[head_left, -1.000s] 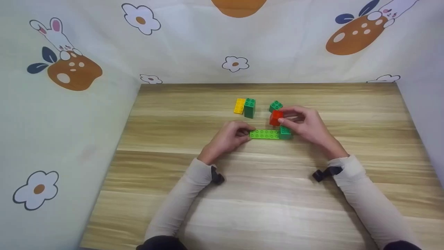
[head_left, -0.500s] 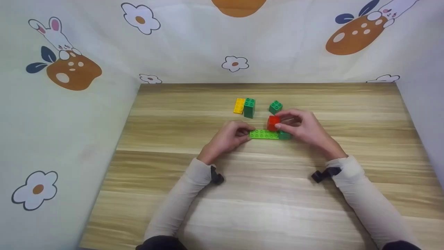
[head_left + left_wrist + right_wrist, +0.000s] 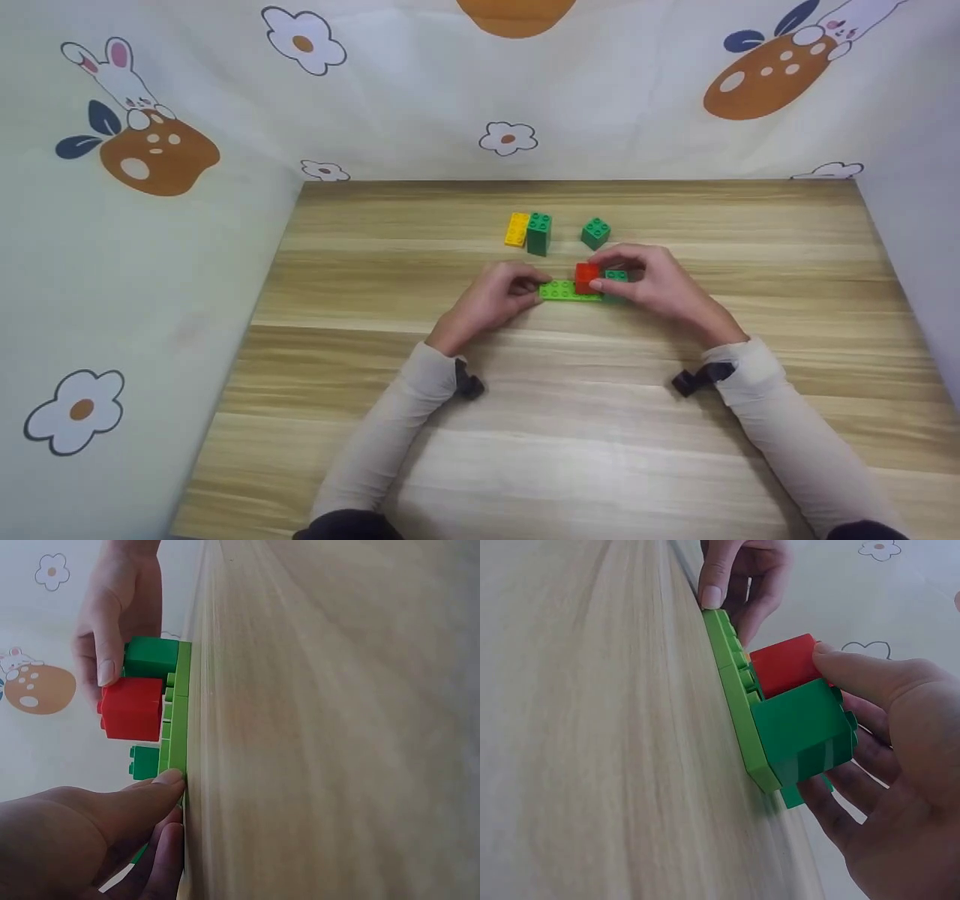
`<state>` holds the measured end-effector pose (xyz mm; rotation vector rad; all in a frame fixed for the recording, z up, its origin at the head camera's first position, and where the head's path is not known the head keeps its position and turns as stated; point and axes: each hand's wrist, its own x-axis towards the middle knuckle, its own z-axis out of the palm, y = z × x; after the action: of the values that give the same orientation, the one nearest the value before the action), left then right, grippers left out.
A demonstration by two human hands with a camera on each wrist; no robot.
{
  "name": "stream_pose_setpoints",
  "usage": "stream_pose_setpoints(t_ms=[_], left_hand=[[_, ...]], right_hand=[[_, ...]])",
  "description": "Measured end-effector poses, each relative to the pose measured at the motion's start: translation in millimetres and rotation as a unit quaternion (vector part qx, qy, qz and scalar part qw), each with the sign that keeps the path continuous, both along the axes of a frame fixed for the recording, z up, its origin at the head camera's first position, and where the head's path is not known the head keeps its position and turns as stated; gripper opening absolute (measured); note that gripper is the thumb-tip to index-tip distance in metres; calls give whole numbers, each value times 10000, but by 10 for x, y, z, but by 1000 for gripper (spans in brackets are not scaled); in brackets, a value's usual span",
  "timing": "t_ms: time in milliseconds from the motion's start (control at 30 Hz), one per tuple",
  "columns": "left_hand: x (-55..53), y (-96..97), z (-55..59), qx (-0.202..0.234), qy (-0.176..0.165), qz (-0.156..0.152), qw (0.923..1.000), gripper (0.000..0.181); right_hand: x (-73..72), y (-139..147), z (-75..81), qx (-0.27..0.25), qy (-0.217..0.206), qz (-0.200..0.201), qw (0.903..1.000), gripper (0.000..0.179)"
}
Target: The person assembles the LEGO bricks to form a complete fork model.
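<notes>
A light green building-block plate (image 3: 559, 290) lies on the table in the head view, and my left hand (image 3: 499, 296) pinches its left end. At the other end a green block (image 3: 616, 276) sits on the studs. My right hand (image 3: 660, 281) holds a red block (image 3: 586, 279) between thumb and fingers, right over the studs beside that green block. The left wrist view has the red block (image 3: 133, 709) at the stud tops with the studs still showing below it. The right wrist view reveals a seam across the plate's side (image 3: 727, 667).
Behind the hands stand a tall green block (image 3: 538, 234), a thin yellow plate (image 3: 517, 229) close to its left, and a loose green block (image 3: 596, 233) further right. A patterned cloth (image 3: 420, 97) borders the wooden table (image 3: 570, 435) at the back and sides.
My right hand has brought the red block left and toward me, from behind the green block to over the plate's studs. The left hand has stayed on the plate's end.
</notes>
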<state>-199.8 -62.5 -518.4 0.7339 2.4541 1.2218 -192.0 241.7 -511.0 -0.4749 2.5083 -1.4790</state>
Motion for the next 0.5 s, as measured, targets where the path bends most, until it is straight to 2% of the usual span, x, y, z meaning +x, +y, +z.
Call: stream_pose_setpoints(t_ms=[233,500], left_hand=[[3,1,12,5,29,1,10000,33],[4,-4,-5,24,46,-2,10000,32]], right_hand=[[8,-5,1,81,65,72,9999,39],[-8,-13,-30,55,349,345,9988,35]])
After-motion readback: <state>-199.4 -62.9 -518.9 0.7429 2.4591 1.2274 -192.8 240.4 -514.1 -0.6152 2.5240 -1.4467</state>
